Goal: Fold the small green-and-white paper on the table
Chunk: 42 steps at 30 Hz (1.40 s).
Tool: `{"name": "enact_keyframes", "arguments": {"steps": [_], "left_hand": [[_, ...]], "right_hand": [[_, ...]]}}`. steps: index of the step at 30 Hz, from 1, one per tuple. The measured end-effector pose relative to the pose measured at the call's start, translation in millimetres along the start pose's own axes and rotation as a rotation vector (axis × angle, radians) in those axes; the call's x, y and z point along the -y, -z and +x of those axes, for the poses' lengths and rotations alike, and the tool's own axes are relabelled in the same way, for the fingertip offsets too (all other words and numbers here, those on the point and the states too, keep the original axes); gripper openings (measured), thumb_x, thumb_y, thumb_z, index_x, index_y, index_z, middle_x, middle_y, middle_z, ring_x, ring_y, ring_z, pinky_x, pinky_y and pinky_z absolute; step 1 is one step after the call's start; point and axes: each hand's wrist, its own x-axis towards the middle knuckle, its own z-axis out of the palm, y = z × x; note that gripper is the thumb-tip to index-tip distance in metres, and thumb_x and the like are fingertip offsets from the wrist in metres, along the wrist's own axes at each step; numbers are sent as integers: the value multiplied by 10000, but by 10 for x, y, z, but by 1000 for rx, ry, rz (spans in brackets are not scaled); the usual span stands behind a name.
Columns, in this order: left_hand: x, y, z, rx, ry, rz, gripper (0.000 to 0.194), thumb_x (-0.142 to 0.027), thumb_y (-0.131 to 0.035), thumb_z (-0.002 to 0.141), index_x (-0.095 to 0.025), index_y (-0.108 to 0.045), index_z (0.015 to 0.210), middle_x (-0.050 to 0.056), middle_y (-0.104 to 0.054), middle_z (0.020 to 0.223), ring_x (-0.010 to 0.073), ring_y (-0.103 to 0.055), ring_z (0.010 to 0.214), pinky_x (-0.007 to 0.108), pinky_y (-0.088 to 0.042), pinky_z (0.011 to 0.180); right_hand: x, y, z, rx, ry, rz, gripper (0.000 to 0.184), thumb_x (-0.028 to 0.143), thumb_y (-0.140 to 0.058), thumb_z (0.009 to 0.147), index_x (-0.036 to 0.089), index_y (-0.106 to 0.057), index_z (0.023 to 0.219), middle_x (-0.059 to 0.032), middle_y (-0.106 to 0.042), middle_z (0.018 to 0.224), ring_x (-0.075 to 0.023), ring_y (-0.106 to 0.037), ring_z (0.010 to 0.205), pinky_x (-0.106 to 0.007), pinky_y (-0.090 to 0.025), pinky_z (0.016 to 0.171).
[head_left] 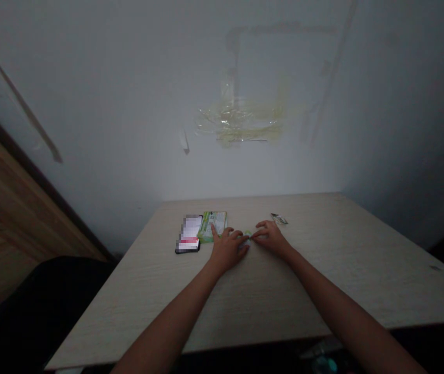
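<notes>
A small pale green-and-white piece [248, 234] lies on the table between my hands; its kind is too small to make out. My left hand [227, 248] rests on the tabletop with its fingers spread, the index fingertip against the left side of this piece. From the right, my right hand [272, 239] pinches the piece's edge between thumb and fingertips. Just beyond my left hand is a green-and-white printed packet [213, 222], flat on the table, partly covered by my fingers. A phone [189, 234] with a lit, blurred screen lies left of the packet, touching or close to it.
A small, dark-edged folded scrap [279, 219] lies beyond my right hand. The pale wooden table [276, 306] meets a white wall with peeling clear tape [241, 122]. At lower left is a black rounded shape [50, 306], beside wooden panelling [15, 208].
</notes>
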Motion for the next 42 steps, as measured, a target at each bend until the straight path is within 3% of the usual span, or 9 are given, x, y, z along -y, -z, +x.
{"name": "enact_keyframes", "arguments": {"steps": [15,24,29,35,42], "left_hand": [[32,-26,3,16,3,-49,313,-470,-555,910,-427,-628,1212,-17,-679,1213,292,-484,1244,745,206,1043],[136,-65,18,88,58,-161,343,-506,-498,936,-387,-612,1237,3,-656,1289,305,-419,1341,794,112,1039],[131,-78,1,73,48,-111,334,-519,-525,917,-405,-625,1214,-5,-629,1325,319,-385,1368,798,79,1047],[126,-85,1,63,65,-89,361,-518,-525,916,-408,-598,1252,5,-610,1346,318,-389,1358,805,34,1054],[192,-20,16,63,106,-78,383,-491,-596,881,-392,-603,1251,14,-597,1362,319,-373,1354,791,42,1063]], "right_hand": [[-55,-65,22,-55,3,-73,124,289,-694,822,272,-793,895,-92,-634,1071,-241,-552,1035,-419,-421,967],[-21,-18,-11,-80,102,-60,172,237,-664,828,236,-776,959,-112,-640,1069,-258,-547,1055,-456,-435,971],[-25,10,1,-92,137,-18,217,187,-646,826,219,-752,1013,-105,-637,1072,-242,-552,1061,-456,-442,981],[107,58,-21,-17,235,-15,181,145,-646,826,233,-763,933,-94,-623,1090,-220,-553,1050,-402,-466,958],[133,154,-14,28,175,-128,174,158,-649,829,217,-771,939,-111,-639,1102,-225,-567,1048,-395,-467,949]]}}
